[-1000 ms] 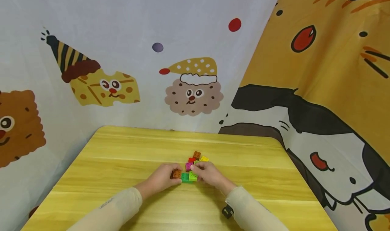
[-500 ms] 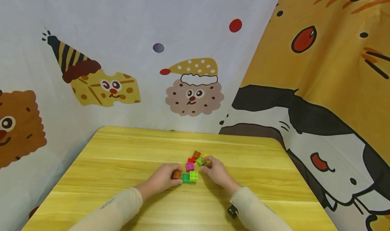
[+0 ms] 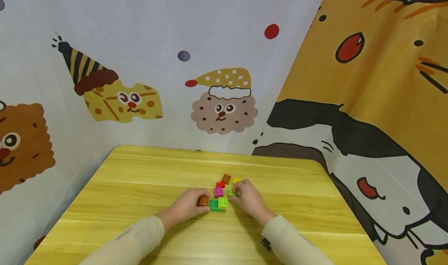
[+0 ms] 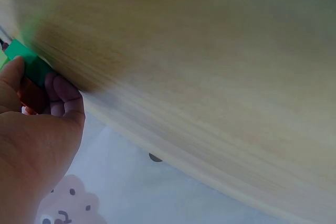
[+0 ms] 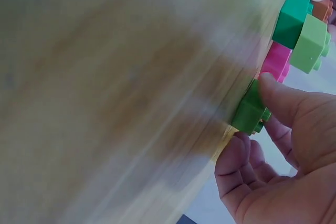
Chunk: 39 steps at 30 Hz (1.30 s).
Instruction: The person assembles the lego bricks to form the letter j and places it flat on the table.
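Note:
My left hand (image 3: 192, 202) grips a joined set of toy building bricks at its left end, thumb in front and fingers behind. The set has a brown-orange brick (image 3: 204, 201) and a lime brick (image 3: 222, 202), side by side on a longer green brick (image 3: 213, 205). The left wrist view shows the thumb pressed against the green brick (image 4: 32, 66). To the right, my right hand (image 3: 250, 199) pinches a loose light-green brick (image 3: 232, 192) between thumb and fingers, low at the table. In the right wrist view that brick (image 5: 249, 108) shows its studs facing the palm.
Behind the joined set lie a magenta brick (image 3: 218, 192), a red brick (image 3: 220, 184), a brown brick (image 3: 226, 178) and a yellow brick (image 3: 237, 180). The wooden table (image 3: 157, 168) has its far edge against a printed cloth (image 3: 168, 133).
My right hand has left the lime brick on the joined set, moved right to the loose light-green brick and drawn it slightly nearer. My left hand keeps its grip in place.

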Each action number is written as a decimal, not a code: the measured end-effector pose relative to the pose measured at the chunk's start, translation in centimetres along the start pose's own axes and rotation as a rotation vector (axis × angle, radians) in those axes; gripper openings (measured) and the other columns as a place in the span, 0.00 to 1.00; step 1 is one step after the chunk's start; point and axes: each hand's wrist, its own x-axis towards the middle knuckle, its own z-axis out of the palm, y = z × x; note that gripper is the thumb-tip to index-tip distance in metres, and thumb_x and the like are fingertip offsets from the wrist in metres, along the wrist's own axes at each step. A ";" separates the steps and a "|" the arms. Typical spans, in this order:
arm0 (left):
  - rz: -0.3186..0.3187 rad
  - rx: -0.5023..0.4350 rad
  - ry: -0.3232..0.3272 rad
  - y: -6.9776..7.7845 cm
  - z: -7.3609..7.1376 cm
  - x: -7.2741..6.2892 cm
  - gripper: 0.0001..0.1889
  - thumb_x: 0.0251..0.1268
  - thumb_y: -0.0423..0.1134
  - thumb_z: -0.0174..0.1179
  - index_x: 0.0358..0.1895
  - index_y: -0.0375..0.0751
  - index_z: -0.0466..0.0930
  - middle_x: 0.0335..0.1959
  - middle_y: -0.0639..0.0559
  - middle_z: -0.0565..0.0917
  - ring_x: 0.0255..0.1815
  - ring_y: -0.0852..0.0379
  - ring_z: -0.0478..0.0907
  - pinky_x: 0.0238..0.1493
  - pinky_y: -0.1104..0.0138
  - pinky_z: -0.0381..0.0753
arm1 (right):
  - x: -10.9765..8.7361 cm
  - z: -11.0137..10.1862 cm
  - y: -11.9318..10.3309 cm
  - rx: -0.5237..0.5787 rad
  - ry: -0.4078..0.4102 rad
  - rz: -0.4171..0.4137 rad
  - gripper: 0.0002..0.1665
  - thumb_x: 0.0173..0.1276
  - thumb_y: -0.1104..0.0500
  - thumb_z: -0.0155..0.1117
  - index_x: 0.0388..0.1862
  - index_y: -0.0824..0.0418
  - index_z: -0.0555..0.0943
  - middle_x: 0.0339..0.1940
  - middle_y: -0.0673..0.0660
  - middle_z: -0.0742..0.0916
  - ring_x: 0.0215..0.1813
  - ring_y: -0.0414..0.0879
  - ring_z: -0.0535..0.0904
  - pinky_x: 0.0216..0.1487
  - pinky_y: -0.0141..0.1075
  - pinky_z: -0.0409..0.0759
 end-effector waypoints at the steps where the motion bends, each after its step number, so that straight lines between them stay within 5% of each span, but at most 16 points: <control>1: 0.000 -0.001 0.000 0.0 0.0 0.0 0.19 0.59 0.44 0.73 0.51 0.42 0.82 0.37 0.61 0.82 0.36 0.65 0.75 0.40 0.66 0.78 | -0.1 0.0 0.0 -0.005 -0.004 -0.007 0.13 0.59 0.54 0.77 0.35 0.54 0.80 0.38 0.51 0.79 0.34 0.43 0.73 0.36 0.39 0.75; 5: 0.006 -0.004 -0.002 0.0 0.1 -0.1 0.19 0.58 0.43 0.73 0.51 0.41 0.82 0.37 0.61 0.81 0.36 0.65 0.75 0.39 0.66 0.78 | -0.4 0.1 0.1 0.037 -0.015 -0.016 0.13 0.59 0.59 0.76 0.37 0.55 0.79 0.33 0.50 0.83 0.33 0.43 0.74 0.34 0.39 0.74; 10: 0.021 -0.006 -0.009 0.0 0.2 -0.1 0.19 0.59 0.43 0.73 0.50 0.41 0.82 0.36 0.61 0.81 0.35 0.65 0.75 0.39 0.66 0.78 | -0.6 -0.4 0.3 0.237 -0.027 0.013 0.22 0.64 0.58 0.73 0.53 0.59 0.76 0.43 0.54 0.86 0.41 0.44 0.80 0.39 0.39 0.80; 14: 0.029 -0.006 -0.001 -0.1 0.1 0.0 0.19 0.59 0.43 0.73 0.51 0.41 0.82 0.38 0.61 0.82 0.36 0.65 0.76 0.40 0.67 0.78 | -0.9 -1.4 -0.4 0.354 -0.084 -0.046 0.31 0.66 0.54 0.72 0.65 0.57 0.73 0.47 0.53 0.85 0.46 0.46 0.81 0.43 0.40 0.81; 20: 0.029 0.006 0.012 -0.1 -0.1 0.2 0.19 0.59 0.44 0.73 0.51 0.42 0.82 0.39 0.60 0.83 0.38 0.65 0.77 0.41 0.65 0.78 | -1.5 -2.1 -1.8 0.380 -0.185 -0.112 0.27 0.67 0.52 0.70 0.63 0.56 0.77 0.49 0.47 0.84 0.50 0.45 0.80 0.46 0.35 0.80; 26: 0.028 0.006 0.003 0.0 -0.1 0.3 0.20 0.59 0.45 0.72 0.52 0.42 0.82 0.41 0.60 0.83 0.39 0.65 0.77 0.42 0.66 0.79 | -2.0 -1.5 -2.4 0.368 -0.182 -0.138 0.28 0.66 0.55 0.71 0.63 0.61 0.77 0.51 0.50 0.84 0.49 0.47 0.80 0.44 0.34 0.81; 32: 0.035 -0.004 0.011 -0.1 -0.2 0.2 0.19 0.59 0.44 0.73 0.51 0.41 0.82 0.39 0.60 0.83 0.37 0.66 0.76 0.41 0.66 0.79 | -2.4 -0.9 -2.6 0.484 -0.185 -0.019 0.30 0.72 0.43 0.62 0.65 0.58 0.76 0.58 0.52 0.82 0.51 0.49 0.81 0.45 0.38 0.82; 39: 0.021 -0.005 0.006 0.0 -0.1 0.0 0.19 0.59 0.44 0.73 0.51 0.41 0.82 0.38 0.61 0.82 0.35 0.66 0.75 0.38 0.68 0.78 | -2.5 -0.5 -3.1 0.785 -0.254 0.181 0.30 0.75 0.44 0.58 0.66 0.62 0.75 0.47 0.61 0.83 0.40 0.56 0.82 0.41 0.47 0.84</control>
